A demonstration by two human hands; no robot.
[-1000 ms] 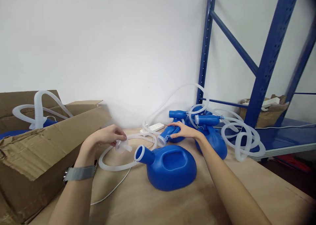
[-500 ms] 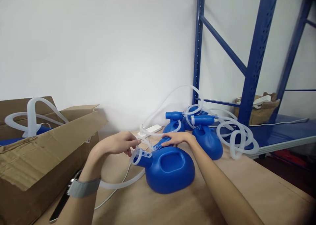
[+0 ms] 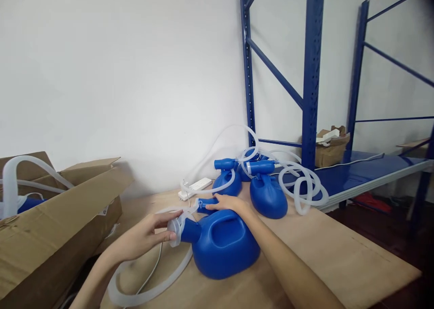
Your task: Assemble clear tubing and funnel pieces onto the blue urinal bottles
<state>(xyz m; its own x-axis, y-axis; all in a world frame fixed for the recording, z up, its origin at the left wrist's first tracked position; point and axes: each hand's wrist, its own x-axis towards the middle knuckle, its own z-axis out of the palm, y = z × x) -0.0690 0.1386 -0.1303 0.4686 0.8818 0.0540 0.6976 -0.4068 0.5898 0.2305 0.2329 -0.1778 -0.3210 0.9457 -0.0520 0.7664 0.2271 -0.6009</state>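
A blue plastic jug (image 3: pixel 225 255) with a moulded handle recess rests on the brown tabletop, its neck pointing left. My left hand (image 3: pixel 145 236) is closed on the translucent cap (image 3: pixel 172 232) at the mouth of that neck, thumb in front and fingers behind. Behind the jug, my right hand (image 3: pixel 228 203) is closed around a blue tubular piece (image 3: pixel 205 205) with a clear end; its palm side is hidden. A translucent hose (image 3: pixel 152 295) curves over the table below my left hand.
An open cardboard box (image 3: pixel 64 223) with hoses and blue parts stands at left. Several similar blue jugs (image 3: pixel 269 198) with coiled hoses (image 3: pixel 305 189) sit behind right. A white power strip (image 3: pixel 196 188) lies near the wall. Blue shelving (image 3: pixel 312 83) stands at right.
My left hand has gone from hovering by the jug's mouth to gripping the cap, which now covers the mouth. The jug is turned slightly. The camera view has swung right.
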